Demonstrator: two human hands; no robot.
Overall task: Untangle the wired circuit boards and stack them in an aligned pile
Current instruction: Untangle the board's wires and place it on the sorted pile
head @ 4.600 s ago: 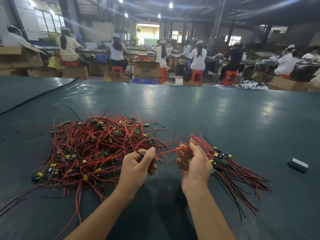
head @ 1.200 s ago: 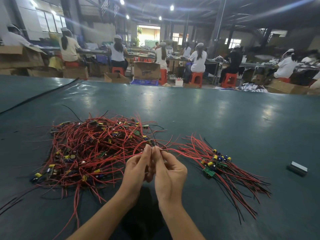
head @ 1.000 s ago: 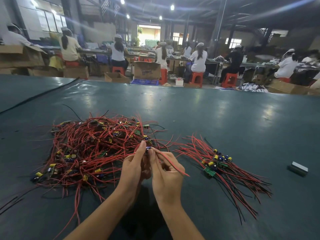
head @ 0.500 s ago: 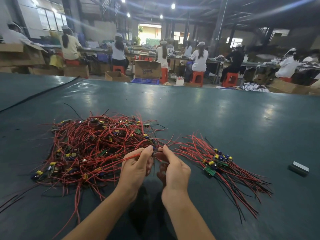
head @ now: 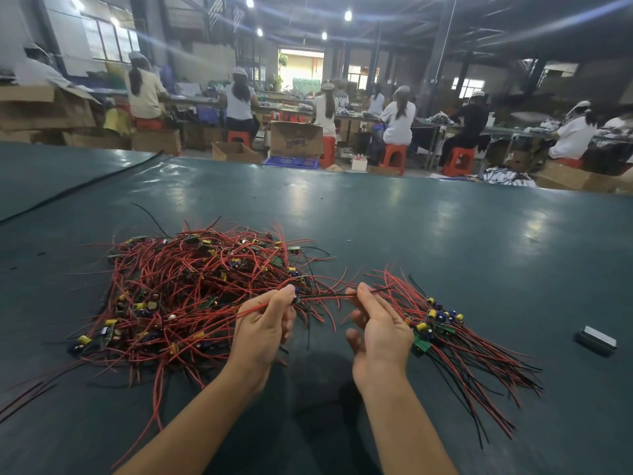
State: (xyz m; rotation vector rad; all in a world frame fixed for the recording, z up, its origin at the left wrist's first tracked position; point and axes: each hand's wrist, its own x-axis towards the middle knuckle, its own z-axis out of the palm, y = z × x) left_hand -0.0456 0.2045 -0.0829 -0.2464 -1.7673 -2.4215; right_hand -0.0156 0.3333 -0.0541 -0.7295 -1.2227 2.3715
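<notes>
A tangled heap of small circuit boards (head: 191, 289) with red and black wires lies on the dark green table (head: 445, 241), left of centre. To the right lies an aligned pile of boards (head: 442, 320), their wires fanned toward the near right. My left hand (head: 265, 325) pinches one small board (head: 297, 299) at the heap's right edge. Wires from that board run right to my right hand (head: 378, 329), which pinches them between thumb and fingertip.
A small dark block with a pale top (head: 596, 340) lies at the far right of the table. A black cable (head: 78, 190) crosses the far left of the table. Beyond the table, people sit on red stools among cardboard boxes (head: 296, 139).
My hands, held close together half a second ago, have moved apart. The right hand has slid rightward along the wires, drawing them straight from the board in my left hand.
</notes>
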